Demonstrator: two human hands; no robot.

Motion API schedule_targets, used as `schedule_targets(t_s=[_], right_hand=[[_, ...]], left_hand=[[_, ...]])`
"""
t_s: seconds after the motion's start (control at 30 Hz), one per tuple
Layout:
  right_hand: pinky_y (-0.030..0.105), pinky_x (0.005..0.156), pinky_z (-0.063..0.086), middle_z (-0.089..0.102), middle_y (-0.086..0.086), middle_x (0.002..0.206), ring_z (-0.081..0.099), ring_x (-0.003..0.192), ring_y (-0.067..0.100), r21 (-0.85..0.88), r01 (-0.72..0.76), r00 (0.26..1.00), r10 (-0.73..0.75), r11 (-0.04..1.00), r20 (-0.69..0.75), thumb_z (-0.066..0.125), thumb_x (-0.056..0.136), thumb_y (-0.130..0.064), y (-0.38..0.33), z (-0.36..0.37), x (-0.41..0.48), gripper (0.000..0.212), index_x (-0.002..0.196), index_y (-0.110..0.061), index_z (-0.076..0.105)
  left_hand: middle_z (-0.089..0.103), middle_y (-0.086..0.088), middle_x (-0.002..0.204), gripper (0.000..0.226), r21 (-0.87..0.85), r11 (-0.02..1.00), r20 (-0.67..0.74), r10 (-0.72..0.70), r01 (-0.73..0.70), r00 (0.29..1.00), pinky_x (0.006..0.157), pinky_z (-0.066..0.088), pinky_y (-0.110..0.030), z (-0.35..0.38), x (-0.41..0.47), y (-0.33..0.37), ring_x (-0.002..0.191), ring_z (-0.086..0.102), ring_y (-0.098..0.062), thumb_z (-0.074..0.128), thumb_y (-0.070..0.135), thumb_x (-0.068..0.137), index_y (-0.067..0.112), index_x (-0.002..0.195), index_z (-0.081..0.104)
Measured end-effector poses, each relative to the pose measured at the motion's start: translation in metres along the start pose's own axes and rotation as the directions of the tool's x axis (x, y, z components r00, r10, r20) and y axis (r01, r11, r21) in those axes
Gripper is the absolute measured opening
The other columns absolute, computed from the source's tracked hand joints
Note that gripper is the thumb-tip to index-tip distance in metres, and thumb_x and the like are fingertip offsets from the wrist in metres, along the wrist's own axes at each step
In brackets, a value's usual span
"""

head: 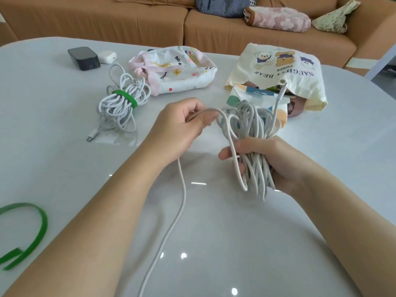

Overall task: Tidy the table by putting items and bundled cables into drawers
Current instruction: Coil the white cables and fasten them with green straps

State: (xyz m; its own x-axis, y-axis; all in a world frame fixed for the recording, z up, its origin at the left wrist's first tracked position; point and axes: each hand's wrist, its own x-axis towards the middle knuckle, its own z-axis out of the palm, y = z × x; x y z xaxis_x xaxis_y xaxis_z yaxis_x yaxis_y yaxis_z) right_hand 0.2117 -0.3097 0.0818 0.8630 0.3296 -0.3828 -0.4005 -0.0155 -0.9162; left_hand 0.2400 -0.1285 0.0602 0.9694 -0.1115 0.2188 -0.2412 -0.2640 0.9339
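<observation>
Now holds a half-wound coil of soft white cable (257, 174) just above the glossy pale counter (214, 243), clasped round its middle in the right grip (278, 163), and pinches the free strand, trailing toward the near edge, in the left grip (182, 127). Looks light, limp and springy, likely to slump open unless clamped at the waist of the loops rather than by an end. Leaves broad bare counter in front, with a loose green strap (44, 224) well apart near the left edge and a cream bear-print tote bag (278, 67) behind the coil.
</observation>
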Motion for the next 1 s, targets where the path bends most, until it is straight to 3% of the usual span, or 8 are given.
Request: schedule_targets(t_s=[0.13, 0.23, 0.33, 0.43, 0.6, 0.8, 0.93, 1.0], right_hand=[[0.022, 0.039, 0.044, 0.066, 0.009, 0.072, 0.048, 0.042, 0.011, 0.209, -0.091, 0.987, 0.061, 0.974, 0.145, 0.063, 0.068, -0.009, 0.001, 0.001, 0.0, 0.018, 0.083, -0.006, 0.054], [0.022, 0.039, 0.044, 0.059, 0.008, 0.069, 0.047, 0.042, 0.012, 0.283, -0.135, 0.975, 0.077, 0.95, 0.208, 0.061, 0.071, -0.005, 0.004, -0.002, 0.004, 0.009, 0.078, -0.006, 0.056], [0.022, 0.039, 0.044, 0.06, 0.008, 0.07, 0.048, 0.042, 0.012, 0.267, -0.12, 0.981, 0.073, 0.956, 0.182, 0.062, 0.07, -0.006, 0.005, -0.002, 0.005, 0.013, 0.081, -0.008, 0.054], [0.02, 0.039, 0.044, 0.067, 0.008, 0.073, 0.048, 0.042, 0.011, 0.271, -0.093, 0.99, 0.06, 0.958, 0.128, 0.063, 0.069, -0.009, 0.005, -0.002, 0.005, 0.023, 0.087, -0.012, 0.049], [0.022, 0.042, 0.045, 0.07, 0.008, 0.078, 0.047, 0.043, 0.011, 0.272, -0.127, 0.982, 0.083, 0.954, 0.168, 0.058, 0.069, -0.012, 0.005, -0.003, 0.006, 0.022, 0.09, -0.012, 0.05], [0.022, 0.042, 0.044, 0.066, 0.006, 0.074, 0.046, 0.044, 0.01, 0.355, -0.142, 0.966, 0.052, 0.924, 0.252, 0.065, 0.066, -0.015, 0.006, -0.01, 0.01, 0.025, 0.087, -0.013, 0.052], [0.023, 0.043, 0.045, 0.061, 0.001, 0.067, 0.048, 0.047, 0.011, 0.284, -0.128, 0.961, 0.048, 0.95, 0.273, 0.065, 0.071, -0.019, 0.006, -0.008, 0.007, 0.013, 0.08, -0.014, 0.059], [0.023, 0.045, 0.047, 0.058, -0.001, 0.063, 0.051, 0.047, 0.011, 0.221, -0.112, 0.968, 0.055, 0.969, 0.246, 0.066, 0.07, -0.019, 0.005, -0.006, 0.006, 0.011, 0.079, -0.014, 0.061]], left_hand=[[0.038, 0.009, 0.044, 0.037, 0.071, 0.995, 0.019, 0.063, -0.064, 0.998, 0.043, 0.026, -0.02, 0.0, -0.001, -0.004, 0.04, 0.032, -0.006, 0.045, 0.041, 0.092, 0.012, 0.071, 0.055], [0.039, 0.004, 0.053, 0.027, 0.176, 0.976, 0.057, 0.121, -0.13, 0.991, 0.051, 0.027, -0.026, 0.002, -0.005, -0.003, 0.047, 0.032, -0.01, 0.042, 0.029, 0.09, 0.014, 0.068, 0.045], [0.029, 0.006, 0.053, 0.022, -0.027, 0.992, 0.102, 0.126, -0.124, 0.987, 0.045, 0.021, -0.02, -0.003, -0.006, 0.003, 0.047, 0.022, -0.01, 0.037, 0.013, 0.086, 0.015, 0.065, 0.033], [0.025, 0.009, 0.054, 0.032, -0.125, 0.988, 0.077, 0.098, -0.088, 0.992, 0.043, 0.019, -0.017, -0.003, -0.005, 0.005, 0.047, 0.019, -0.009, 0.033, 0.023, 0.097, 0.014, 0.066, 0.029], [0.033, 0.01, 0.047, 0.035, 0.056, 0.979, 0.049, 0.194, -0.196, 0.98, 0.048, 0.025, -0.016, 0.0, -0.005, -0.001, 0.046, 0.028, -0.005, 0.052, 0.028, 0.091, 0.007, 0.062, 0.049], [0.041, 0.01, 0.047, 0.027, 0.102, 0.964, 0.069, 0.238, -0.244, 0.969, 0.05, 0.027, -0.012, 0.0, -0.005, -0.003, 0.047, 0.032, -0.004, 0.065, 0.026, 0.084, 0.01, 0.063, 0.062], [0.053, 0.005, 0.053, 0.021, 0.151, 0.956, 0.036, 0.249, -0.252, 0.968, 0.053, 0.032, -0.012, 0.0, -0.006, -0.004, 0.052, 0.04, -0.002, 0.068, 0.028, 0.08, 0.011, 0.068, 0.067], [0.052, 0.015, 0.053, 0.018, 0.157, 0.947, 0.022, 0.282, -0.281, 0.959, 0.054, 0.03, -0.008, 0.0, -0.006, -0.003, 0.051, 0.042, 0.001, 0.068, 0.022, 0.083, 0.012, 0.068, 0.065]])
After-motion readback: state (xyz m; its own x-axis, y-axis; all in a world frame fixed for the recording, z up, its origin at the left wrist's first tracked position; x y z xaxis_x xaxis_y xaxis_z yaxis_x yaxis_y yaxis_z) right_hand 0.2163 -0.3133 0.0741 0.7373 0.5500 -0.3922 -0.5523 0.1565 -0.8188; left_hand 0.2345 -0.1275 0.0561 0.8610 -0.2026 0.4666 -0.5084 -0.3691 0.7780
